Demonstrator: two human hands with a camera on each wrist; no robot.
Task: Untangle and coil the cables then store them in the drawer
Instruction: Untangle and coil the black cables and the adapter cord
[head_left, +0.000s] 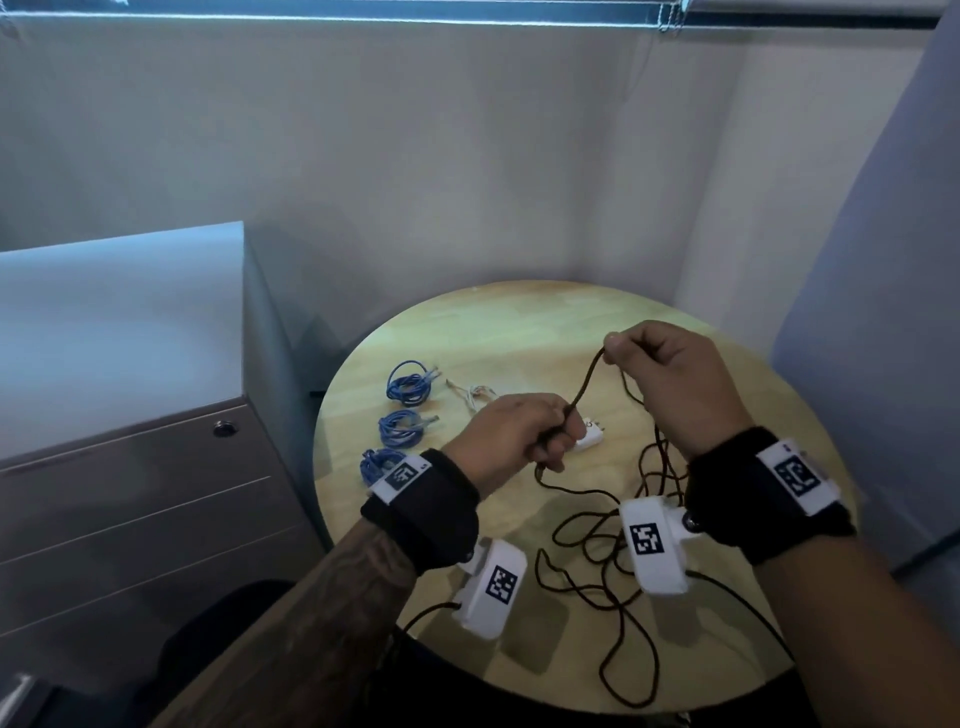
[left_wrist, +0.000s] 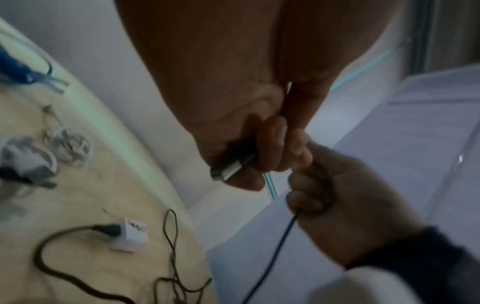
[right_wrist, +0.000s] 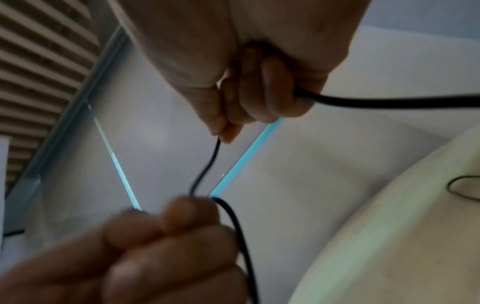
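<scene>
**Figure: Starting a coil from the plug end of the dark cable**

The left hand is closed in a fist around the dark cable near its plug end; in the left wrist view the metal connector pokes out below the curled fingers. The right hand pinches the same cable between thumb and forefinger, the other fingers curled over a further strand. A short span runs between the two hands above the round table; the rest lies in loose, crossing loops on the tabletop toward the person.

Risks, as judged from this layout — the slack still crosses itself in several places, so drawing it in quickly could tighten a crossing into a knot. One end appears plugged into the white adapter just beyond the left hand; a hard pull would likely drag the adapter across the table. The wrist cameras hang low over the loops and could snag them.

Surroundings: three blue cable coils lie in a row on the left of the table, apparently finished, with a small white cable between them and the hands. The grey drawer cabinet stands to the left, beside the table — its drawers are shut, so one must be opened before storage.
</scene>
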